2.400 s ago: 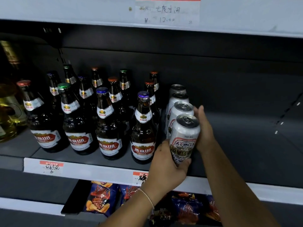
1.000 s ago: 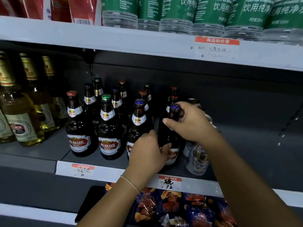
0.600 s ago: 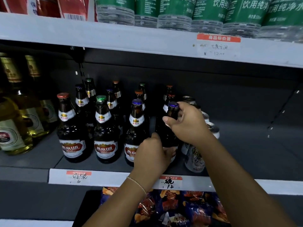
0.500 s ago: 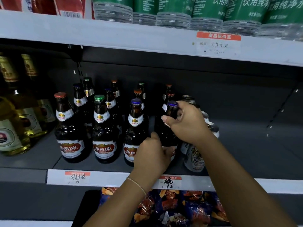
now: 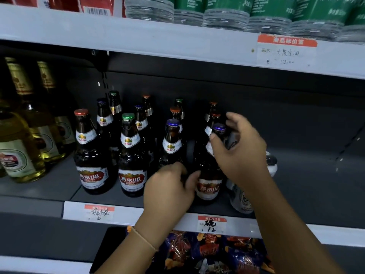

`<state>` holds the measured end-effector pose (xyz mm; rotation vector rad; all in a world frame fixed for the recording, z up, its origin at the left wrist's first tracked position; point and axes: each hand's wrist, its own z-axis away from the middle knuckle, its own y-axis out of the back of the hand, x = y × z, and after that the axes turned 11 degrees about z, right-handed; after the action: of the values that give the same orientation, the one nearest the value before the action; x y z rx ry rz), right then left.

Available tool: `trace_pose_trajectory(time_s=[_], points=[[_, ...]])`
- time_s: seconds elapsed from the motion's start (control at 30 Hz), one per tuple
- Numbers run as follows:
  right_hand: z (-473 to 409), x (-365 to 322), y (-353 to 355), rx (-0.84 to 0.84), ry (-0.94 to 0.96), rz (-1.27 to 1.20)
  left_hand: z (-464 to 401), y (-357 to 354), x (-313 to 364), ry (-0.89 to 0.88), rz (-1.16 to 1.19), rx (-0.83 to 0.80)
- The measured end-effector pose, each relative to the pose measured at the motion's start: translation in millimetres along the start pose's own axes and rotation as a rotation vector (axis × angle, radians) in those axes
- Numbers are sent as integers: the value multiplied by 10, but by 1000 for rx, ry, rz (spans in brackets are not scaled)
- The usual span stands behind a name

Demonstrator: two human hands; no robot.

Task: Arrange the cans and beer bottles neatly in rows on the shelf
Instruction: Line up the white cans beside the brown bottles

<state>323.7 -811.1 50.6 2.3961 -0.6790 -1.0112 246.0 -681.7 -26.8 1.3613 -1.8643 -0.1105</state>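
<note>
Dark brown beer bottles (image 5: 131, 155) with coloured caps stand in rows on the grey shelf (image 5: 49, 186). The rightmost front one, a blue-capped beer bottle (image 5: 209, 186), stands upright. My left hand (image 5: 169, 188) is curled at its lower left side, with the thumb on its body. My right hand (image 5: 241, 151) hovers by its neck, fingers spread, only the thumb near the glass. Silver cans (image 5: 241, 198) stand in a row just right of it, mostly hidden behind my right forearm; one can top (image 5: 272, 162) shows past the wrist.
Yellow-liquid bottles (image 5: 21, 153) fill the shelf's left end. Bare shelf floor (image 5: 316, 184) stretches right of the cans. Green-labelled water bottles (image 5: 223, 14) sit on the shelf above, snack bags (image 5: 213, 252) below. A price rail (image 5: 126, 213) edges the shelf front.
Both hands left the front can and moved to the blue-capped bottle. My right hand's fingers, wrapped round its neck half a second ago, have now spread open.
</note>
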Motion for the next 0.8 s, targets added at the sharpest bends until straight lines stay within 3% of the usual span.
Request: trace_pose_trajectory(time_s=[0.1,0.17,0.27,0.4,0.53,0.8], points=[[74,-215,16,205,140,-42,38,141,-122,96,50,118],[103,-338,-54,99,144,-131,99,149,-205,169,31,84],[129,-457,-254,-216,72,-156,186,91,-313,255,-3,-11],[111,-453,-592,-399,5,-67,181,-33,-498,340,25,-108],[86,-384,-737,-414,-30,-42,174,-78,-585,353,101,-154],[78,-330,-770,-446,-82,-78,230,-156,-644,321,131,-83]])
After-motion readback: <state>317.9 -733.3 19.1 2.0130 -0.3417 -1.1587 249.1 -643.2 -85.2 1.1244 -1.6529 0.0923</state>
